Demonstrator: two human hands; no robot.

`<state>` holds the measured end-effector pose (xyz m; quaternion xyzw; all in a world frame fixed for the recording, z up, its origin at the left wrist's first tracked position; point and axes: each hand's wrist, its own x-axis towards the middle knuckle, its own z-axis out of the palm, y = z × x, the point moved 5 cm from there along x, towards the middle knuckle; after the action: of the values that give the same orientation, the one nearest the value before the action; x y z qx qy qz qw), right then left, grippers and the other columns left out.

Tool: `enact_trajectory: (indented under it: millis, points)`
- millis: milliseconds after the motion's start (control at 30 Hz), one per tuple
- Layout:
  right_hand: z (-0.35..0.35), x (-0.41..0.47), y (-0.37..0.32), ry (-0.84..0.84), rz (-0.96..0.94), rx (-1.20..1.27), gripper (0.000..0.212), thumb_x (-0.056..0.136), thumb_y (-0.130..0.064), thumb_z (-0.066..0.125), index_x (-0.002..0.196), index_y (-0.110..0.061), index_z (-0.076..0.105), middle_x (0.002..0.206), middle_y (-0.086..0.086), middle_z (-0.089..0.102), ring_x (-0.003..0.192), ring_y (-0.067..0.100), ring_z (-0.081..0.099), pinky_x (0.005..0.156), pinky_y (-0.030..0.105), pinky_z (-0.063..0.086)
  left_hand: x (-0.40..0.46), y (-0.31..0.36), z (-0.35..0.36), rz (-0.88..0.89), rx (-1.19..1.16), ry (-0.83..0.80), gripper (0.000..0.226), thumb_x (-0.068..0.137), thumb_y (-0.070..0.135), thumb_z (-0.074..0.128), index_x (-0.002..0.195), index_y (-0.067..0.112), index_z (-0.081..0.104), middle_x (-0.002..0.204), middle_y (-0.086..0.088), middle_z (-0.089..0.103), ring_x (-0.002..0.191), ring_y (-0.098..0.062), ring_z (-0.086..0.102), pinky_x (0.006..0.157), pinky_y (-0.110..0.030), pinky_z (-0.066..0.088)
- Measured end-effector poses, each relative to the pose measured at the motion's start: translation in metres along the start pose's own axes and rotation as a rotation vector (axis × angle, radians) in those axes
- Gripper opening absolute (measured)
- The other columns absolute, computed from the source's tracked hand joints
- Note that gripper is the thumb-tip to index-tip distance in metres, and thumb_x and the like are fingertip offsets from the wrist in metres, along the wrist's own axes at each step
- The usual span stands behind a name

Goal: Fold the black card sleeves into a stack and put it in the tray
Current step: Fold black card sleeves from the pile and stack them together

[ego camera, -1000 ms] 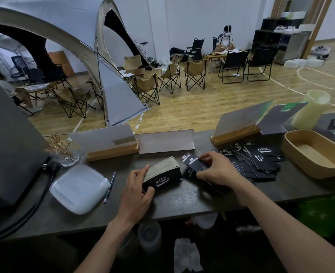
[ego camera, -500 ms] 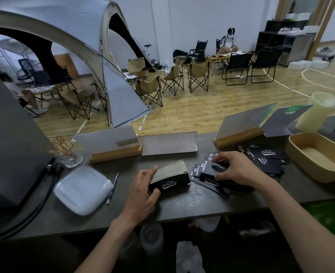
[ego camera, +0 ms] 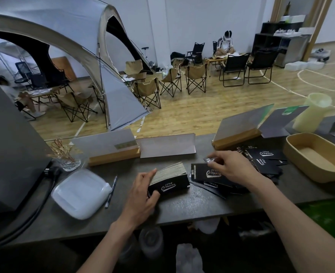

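A thick stack of folded black card sleeves (ego camera: 170, 179) stands on edge on the dark counter, white lettering on its front. My left hand (ego camera: 143, 194) grips its left end, thumb in front and fingers behind. Just right of it lies a flat black sleeve (ego camera: 204, 173), and my right hand (ego camera: 231, 168) pinches its upper right part with curled fingers. Loose black sleeves (ego camera: 265, 156) lie spread further right. The tan tray (ego camera: 292, 154) stands at the right with nothing in it.
A white plastic lid (ego camera: 80, 194) and a pen (ego camera: 111, 189) lie left of the stack. Wooden sign holders (ego camera: 113, 156) and a bent card stand (ego camera: 166, 146) line the counter's far edge. A pale cup (ego camera: 312, 113) stands behind the tray. A large black machine (ego camera: 9, 144) fills the left.
My right hand drew back from the loose pile toward the stack, and one flat sleeve now lies beside the stack under its fingers. My left hand stayed on the stack.
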<state>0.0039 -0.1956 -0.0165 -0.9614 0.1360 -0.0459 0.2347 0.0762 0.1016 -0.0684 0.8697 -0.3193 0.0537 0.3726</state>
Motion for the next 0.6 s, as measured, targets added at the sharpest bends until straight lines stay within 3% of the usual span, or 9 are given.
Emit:
enact_trajectory:
  millis: [100,233,400,600]
  points:
    - [0.003,0.001,-0.001,0.002,-0.023,-0.187,0.069,0.08,-0.064,0.068,0.138,-0.03,0.055,0.124,-0.005,0.061,0.116,0.017,0.053,0.099,0.041,0.045,0.0,0.002,-0.001,0.016,0.013,-0.001,0.067,0.082,0.039,0.046,0.147,0.024,0.045,0.115,0.005,0.047,0.091,-0.004,0.05,0.089,-0.023,0.043]
    - [0.019,-0.006,0.0,-0.176,0.05,-0.373,0.099,0.054,-0.081,0.073,0.136,-0.029,0.054,0.129,0.0,0.06,0.124,0.024,0.051,0.101,0.043,0.042,-0.001,0.004,-0.002,0.019,0.033,0.01,0.063,0.083,0.034,0.049,0.146,0.025,0.046,0.115,0.006,0.047,0.092,-0.004,0.05,0.09,-0.023,0.043]
    - [0.031,-0.011,-0.007,-0.165,0.027,-0.364,0.07,0.055,-0.07,0.075,0.11,-0.027,0.065,0.109,-0.001,0.061,0.111,0.024,0.054,0.092,0.04,0.043,-0.001,0.004,-0.001,0.0,0.024,0.008,0.062,0.085,0.028,0.054,0.146,0.027,0.045,0.116,0.007,0.047,0.09,-0.003,0.05,0.09,-0.026,0.044]
    - [0.032,-0.008,-0.007,-0.168,0.079,-0.335,0.079,0.057,-0.063,0.076,0.122,-0.022,0.057,0.116,0.003,0.052,0.106,0.026,0.058,0.09,0.038,0.045,-0.001,0.004,-0.002,0.001,0.018,0.0,0.062,0.085,0.03,0.052,0.146,0.028,0.044,0.116,0.008,0.047,0.093,-0.005,0.052,0.09,-0.027,0.046]
